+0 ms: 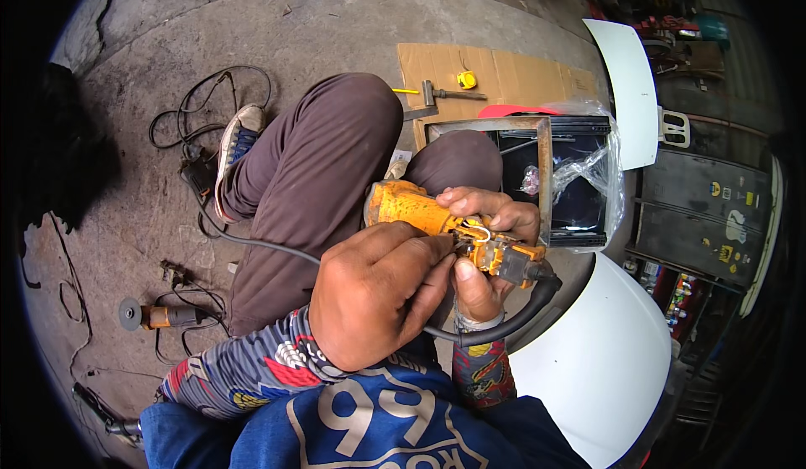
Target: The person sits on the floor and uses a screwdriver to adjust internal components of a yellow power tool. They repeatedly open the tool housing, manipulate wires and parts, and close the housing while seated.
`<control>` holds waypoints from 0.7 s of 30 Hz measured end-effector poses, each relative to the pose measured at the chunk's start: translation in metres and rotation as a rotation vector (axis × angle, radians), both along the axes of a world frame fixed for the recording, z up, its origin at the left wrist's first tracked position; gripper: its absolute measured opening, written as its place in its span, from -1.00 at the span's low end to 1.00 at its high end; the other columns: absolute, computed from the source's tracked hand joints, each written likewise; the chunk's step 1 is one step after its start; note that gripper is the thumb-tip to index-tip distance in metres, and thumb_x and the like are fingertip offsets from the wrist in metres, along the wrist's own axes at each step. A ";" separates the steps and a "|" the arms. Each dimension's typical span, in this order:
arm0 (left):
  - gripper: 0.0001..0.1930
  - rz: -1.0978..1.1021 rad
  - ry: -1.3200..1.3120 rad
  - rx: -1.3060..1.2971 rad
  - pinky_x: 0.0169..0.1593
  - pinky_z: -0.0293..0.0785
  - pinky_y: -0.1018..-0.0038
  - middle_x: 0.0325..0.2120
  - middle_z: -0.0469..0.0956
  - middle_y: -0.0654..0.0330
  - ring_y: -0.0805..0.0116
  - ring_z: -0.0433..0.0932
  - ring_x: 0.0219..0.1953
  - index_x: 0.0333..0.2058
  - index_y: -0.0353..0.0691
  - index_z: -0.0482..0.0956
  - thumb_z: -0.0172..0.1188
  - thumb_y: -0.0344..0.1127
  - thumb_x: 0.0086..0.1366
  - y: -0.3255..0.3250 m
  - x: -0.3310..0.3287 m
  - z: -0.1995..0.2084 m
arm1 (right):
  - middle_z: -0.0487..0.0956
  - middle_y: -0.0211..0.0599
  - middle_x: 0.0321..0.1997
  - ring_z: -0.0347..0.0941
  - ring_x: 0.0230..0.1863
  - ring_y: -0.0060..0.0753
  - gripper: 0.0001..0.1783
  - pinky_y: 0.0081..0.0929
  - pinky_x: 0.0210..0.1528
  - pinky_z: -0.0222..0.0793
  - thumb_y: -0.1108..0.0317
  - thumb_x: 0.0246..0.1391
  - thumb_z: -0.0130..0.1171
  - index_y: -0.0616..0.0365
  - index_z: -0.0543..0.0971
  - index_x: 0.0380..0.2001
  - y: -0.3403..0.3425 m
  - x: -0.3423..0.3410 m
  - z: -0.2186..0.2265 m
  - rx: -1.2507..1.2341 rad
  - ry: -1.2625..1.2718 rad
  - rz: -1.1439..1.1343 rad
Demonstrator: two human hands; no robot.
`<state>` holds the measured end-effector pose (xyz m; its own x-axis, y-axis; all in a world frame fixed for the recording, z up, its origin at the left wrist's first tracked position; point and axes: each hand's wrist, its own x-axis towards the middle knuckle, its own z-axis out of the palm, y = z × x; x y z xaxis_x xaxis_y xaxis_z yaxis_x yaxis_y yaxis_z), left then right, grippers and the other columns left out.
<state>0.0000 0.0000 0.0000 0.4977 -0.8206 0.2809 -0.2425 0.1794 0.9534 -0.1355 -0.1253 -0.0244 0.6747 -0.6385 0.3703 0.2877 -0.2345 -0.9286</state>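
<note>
At the frame's centre, the right hand [491, 246] grasps an orange power tool [453, 230] from beneath, above the knees. The left hand [378, 293] pinches at its opened rear, fingertips [441, 255] touching the wiring.

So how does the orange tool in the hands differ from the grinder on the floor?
The orange tool is held in both hands with its casing open and wiring exposed; the floor grinder lies untouched, closed up, disc fitted. The held one looks bigger, being nearer. Both are orange and corded.
</note>
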 end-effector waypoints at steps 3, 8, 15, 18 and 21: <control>-0.75 0.034 -0.025 -0.002 -0.27 0.62 0.24 -0.42 0.61 0.02 0.02 0.66 -0.38 -0.21 -0.34 0.68 0.42 -0.47 0.10 0.002 -0.006 0.004 | 0.49 0.08 0.00 0.49 0.09 -0.02 -0.46 0.05 0.33 0.34 0.42 0.02 0.29 0.12 0.20 -0.02 0.003 -0.004 0.003 0.002 0.019 -0.001; -0.76 0.062 -0.069 -0.023 -0.29 0.61 0.29 -0.43 0.60 0.03 0.06 0.65 -0.41 -0.24 -0.35 0.68 0.42 -0.47 0.09 0.004 -0.008 0.002 | 0.50 0.09 -0.02 0.49 0.10 0.01 -0.45 0.12 0.32 0.34 0.40 0.02 0.30 0.10 0.21 -0.01 0.004 -0.003 0.001 -0.060 0.031 -0.010; -0.74 0.060 -0.099 0.008 -0.33 0.61 0.29 -0.46 0.59 0.06 0.09 0.64 -0.44 -0.22 -0.35 0.67 0.42 -0.43 0.09 0.010 -0.006 0.006 | 0.49 0.08 -0.03 0.50 0.06 0.01 -0.45 0.15 0.28 0.36 0.34 0.05 0.33 0.08 0.21 -0.02 0.007 -0.002 -0.001 -0.128 0.054 -0.018; -0.75 0.052 -0.088 0.033 -0.34 0.61 0.29 -0.47 0.58 0.06 0.09 0.64 -0.45 -0.22 -0.35 0.67 0.41 -0.43 0.10 0.011 -0.007 0.006 | 0.49 0.08 -0.03 0.51 0.05 0.02 -0.43 0.16 0.28 0.36 0.31 0.05 0.35 0.07 0.21 -0.02 0.008 -0.001 -0.002 -0.143 0.055 -0.021; -0.76 0.044 -0.074 0.033 -0.35 0.60 0.29 -0.47 0.58 0.04 0.07 0.64 -0.45 -0.23 -0.35 0.66 0.40 -0.43 0.11 0.011 -0.007 0.005 | 0.50 0.09 -0.03 0.51 0.06 0.01 -0.43 0.12 0.29 0.36 0.33 0.02 0.33 0.09 0.21 -0.02 0.008 -0.001 -0.002 -0.136 0.044 -0.015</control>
